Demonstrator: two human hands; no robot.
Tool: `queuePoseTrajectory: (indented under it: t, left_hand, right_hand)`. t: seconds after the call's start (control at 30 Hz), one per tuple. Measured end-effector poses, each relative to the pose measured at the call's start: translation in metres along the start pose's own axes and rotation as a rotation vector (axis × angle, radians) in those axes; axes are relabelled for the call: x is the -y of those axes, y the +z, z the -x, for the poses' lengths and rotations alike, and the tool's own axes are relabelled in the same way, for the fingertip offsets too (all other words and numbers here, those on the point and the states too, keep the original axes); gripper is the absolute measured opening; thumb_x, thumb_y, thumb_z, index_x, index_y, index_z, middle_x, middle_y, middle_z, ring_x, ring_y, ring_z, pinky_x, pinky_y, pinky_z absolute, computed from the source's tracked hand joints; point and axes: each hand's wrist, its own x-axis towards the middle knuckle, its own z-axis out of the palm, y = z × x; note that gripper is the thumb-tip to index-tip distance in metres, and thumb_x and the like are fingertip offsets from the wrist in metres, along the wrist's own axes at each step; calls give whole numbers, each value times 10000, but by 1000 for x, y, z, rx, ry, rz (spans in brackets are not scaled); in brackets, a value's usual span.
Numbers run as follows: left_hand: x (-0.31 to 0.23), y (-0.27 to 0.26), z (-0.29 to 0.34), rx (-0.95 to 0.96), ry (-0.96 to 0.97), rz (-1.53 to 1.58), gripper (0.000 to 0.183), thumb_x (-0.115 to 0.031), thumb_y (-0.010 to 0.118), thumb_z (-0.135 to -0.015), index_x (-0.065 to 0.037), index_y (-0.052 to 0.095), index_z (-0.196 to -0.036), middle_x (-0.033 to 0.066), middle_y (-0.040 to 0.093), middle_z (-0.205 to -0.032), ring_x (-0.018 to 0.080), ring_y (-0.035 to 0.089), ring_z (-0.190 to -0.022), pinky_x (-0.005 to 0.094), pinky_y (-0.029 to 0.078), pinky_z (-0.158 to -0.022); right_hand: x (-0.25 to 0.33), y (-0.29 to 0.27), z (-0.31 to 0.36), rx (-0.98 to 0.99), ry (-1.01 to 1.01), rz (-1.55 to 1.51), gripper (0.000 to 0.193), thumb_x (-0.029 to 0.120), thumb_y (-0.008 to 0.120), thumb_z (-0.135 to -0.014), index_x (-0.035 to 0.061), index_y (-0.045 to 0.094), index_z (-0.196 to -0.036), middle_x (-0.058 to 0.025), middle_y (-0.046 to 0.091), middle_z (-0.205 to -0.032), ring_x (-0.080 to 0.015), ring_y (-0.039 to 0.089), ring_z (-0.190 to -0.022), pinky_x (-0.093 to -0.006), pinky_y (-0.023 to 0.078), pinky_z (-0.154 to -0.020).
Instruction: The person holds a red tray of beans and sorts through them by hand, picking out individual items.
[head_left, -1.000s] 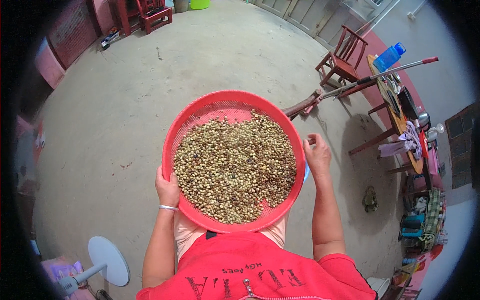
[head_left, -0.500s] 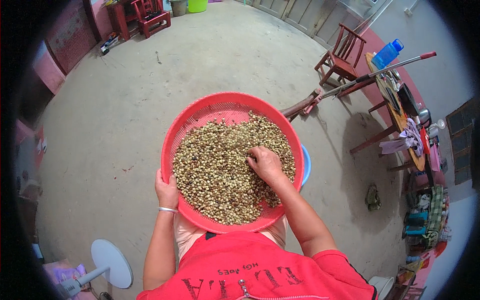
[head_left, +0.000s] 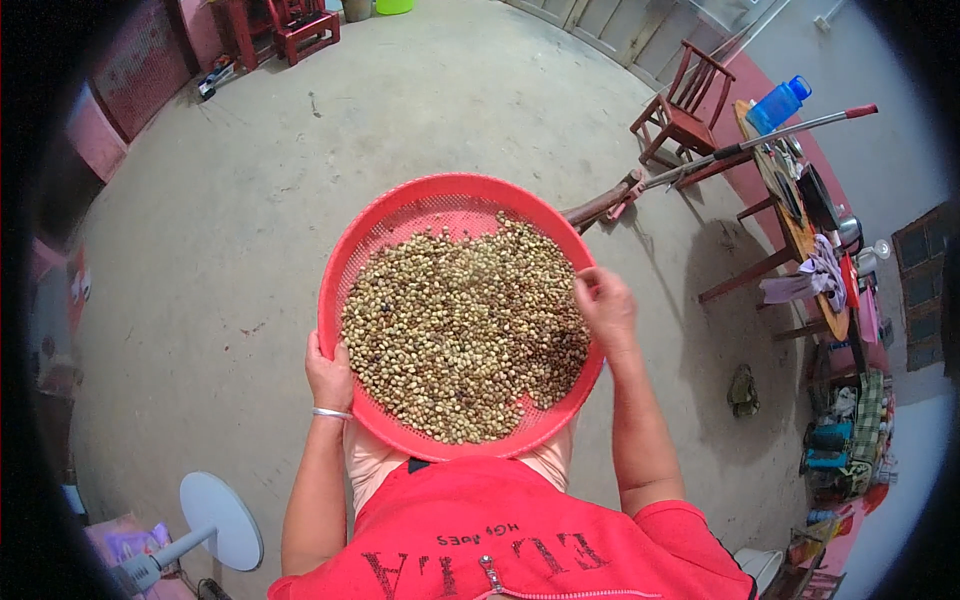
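A round red plastic sieve basket (head_left: 400, 212) rests at my lap, tilted a little toward me. Small bean-like seeds (head_left: 450, 330), pale green to dark brown, cover most of its floor; its far part shows bare mesh. My left hand (head_left: 329, 378), a silver bangle at its wrist, grips the basket's left rim. Over the right rim, lifted off the seeds, is my right hand (head_left: 608, 308), with thumb and fingertips pinched together. Whatever may be between those fingertips is too small to make out.
A wooden pole (head_left: 605, 200) lies beyond the basket, near a long-handled tool (head_left: 800, 128). At right stand a red wooden chair (head_left: 685, 115) and a cluttered table (head_left: 795, 230) with a blue jug (head_left: 780, 105). A white round-based stand (head_left: 225, 520) is at lower left.
My right hand has moved from among the seeds out to the right rim, rising off them. My left hand keeps its grip; the basket has shifted slightly in view.
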Motion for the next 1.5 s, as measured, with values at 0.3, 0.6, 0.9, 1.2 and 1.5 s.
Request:
queuePoseTrajectory:
  t: [0.3, 0.6, 0.9, 1.2, 1.5]
  left_hand:
    - [0, -3, -3, 40, -12, 15, 318, -42, 591, -906, 29, 559, -1214, 125, 663, -1115, 218, 625, -1021, 357, 478, -938]
    - [-10, 0, 2, 10, -29, -12, 305, -24, 582, -894, 29, 559, -1194, 122, 662, -1092, 213, 627, -1000, 348, 486, -922]
    - [7, -3, 0, -3, -23, 83, 276, 9, 564, -894, 16, 567, -1171, 99, 667, -1054, 190, 632, -958, 332, 499, -899]
    - [-1, 0, -3, 54, -50, 0, 334, -39, 581, -900, 19, 555, -1228, 106, 654, -1123, 198, 614, -1021, 346, 475, -939]
    - [0, -2, 0, 43, -61, 65, 301, -28, 578, -904, 17, 562, -1201, 103, 651, -1109, 194, 612, -1013, 342, 473, -933]
  right_hand:
    - [-18, 25, 12, 29, -123, 116, 216, 216, 706, -850, 96, 701, -1030, -95, 699, -942, -287, 687, -862, -406, 551, -774]
    - [39, 102, 9, 183, -177, 189, 144, 247, 671, -855, 112, 669, -906, -134, 672, -942, -349, 653, -897, -489, 527, -787]
    - [29, 47, 10, 31, -146, -15, 156, 186, 699, -868, 83, 725, -983, -117, 721, -925, -270, 706, -830, -379, 553, -758]
    - [-36, -8, 2, -118, 41, 233, 198, 212, 700, -858, 87, 720, -1011, -110, 717, -977, -282, 691, -895, -403, 543, -813]
    - [35, 87, 10, 214, -236, 123, 151, 219, 681, -843, 77, 688, -895, -165, 680, -893, -354, 661, -877, -484, 526, -761]
